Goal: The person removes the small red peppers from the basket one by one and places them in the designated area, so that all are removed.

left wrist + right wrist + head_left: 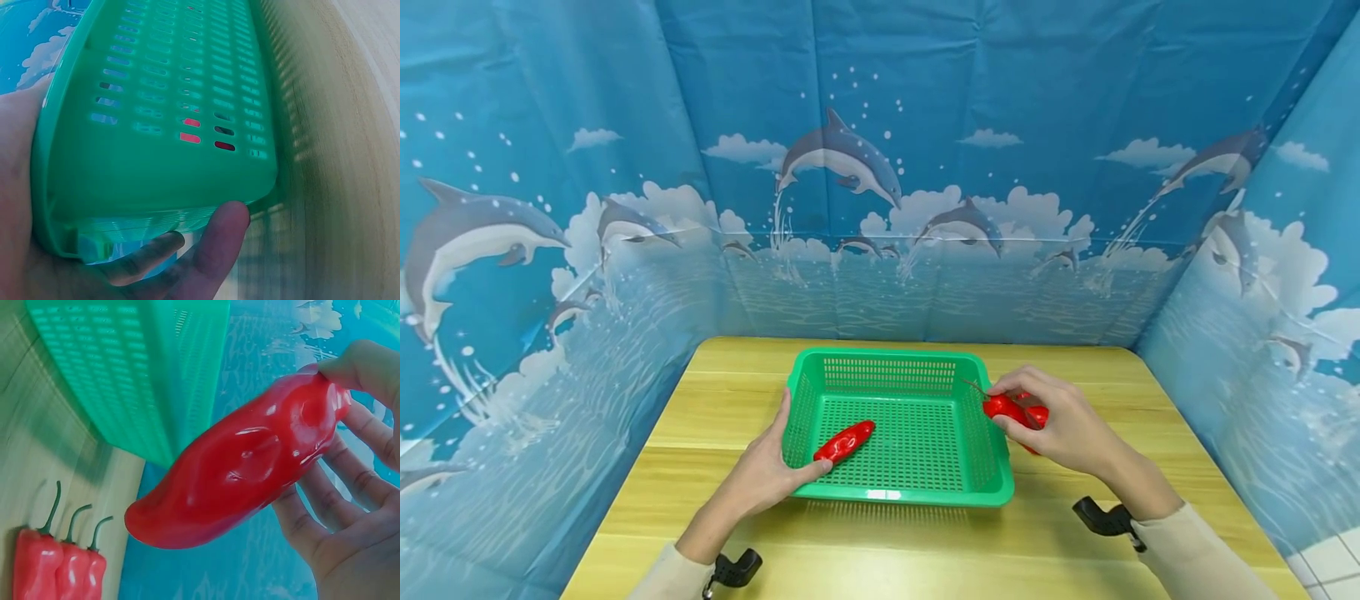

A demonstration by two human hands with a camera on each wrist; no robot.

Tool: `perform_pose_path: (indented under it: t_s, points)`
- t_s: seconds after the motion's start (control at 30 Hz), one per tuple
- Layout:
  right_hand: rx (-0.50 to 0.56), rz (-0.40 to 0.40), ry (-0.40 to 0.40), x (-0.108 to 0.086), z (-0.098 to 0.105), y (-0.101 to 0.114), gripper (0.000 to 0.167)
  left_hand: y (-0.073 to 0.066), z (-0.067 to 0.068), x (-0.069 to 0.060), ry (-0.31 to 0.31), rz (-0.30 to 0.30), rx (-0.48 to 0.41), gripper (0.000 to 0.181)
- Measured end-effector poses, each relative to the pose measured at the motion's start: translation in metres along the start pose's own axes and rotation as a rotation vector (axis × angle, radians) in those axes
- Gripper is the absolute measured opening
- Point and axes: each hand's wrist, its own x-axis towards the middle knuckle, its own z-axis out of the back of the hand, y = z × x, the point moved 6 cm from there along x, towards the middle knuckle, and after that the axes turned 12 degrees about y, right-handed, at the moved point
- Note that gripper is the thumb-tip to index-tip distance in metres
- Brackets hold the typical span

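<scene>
A green plastic basket (pixel 887 497) with slotted walls stands on the table. My left hand (pixel 763 471) grips its front left corner, thumb over the rim; in the left wrist view fingertips (pixel 226 228) lie against the outer wall (pixel 156 175). One glossy red pepper (pixel 847 440) lies inside at the left. Just right of the basket, my right hand (pixel 1060 417) pinches another long red pepper (pixel 237 469) by one end, thumb and fingers around it. Below it, three red peppers with green stems (pixel 70 565) lie side by side on the table, mostly hidden by that hand in the head view.
The wooden table (pixel 737 542) ends at the back against a blue dolphin-print curtain (pixel 865 300), which also hangs at both sides. Black wrist mounts (pixel 1105 517) stick out from both sleeves. White floor tiles (pixel 1330 562) show at the lower right.
</scene>
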Motion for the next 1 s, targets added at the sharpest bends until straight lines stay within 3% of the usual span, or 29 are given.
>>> perform_pose_path:
  t_s: [0.53,1.0]
  points:
    - [-0.02,-0.042,0.043,-0.018,0.0,-0.017,0.044,0.002,-0.002,0.0,-0.01,0.003,-0.001,0.137]
    - [-0.072,0.008,0.035,-0.029,0.003,-0.025,0.049,0.002,-0.002,0.001,-0.015,0.001,-0.009,0.136]
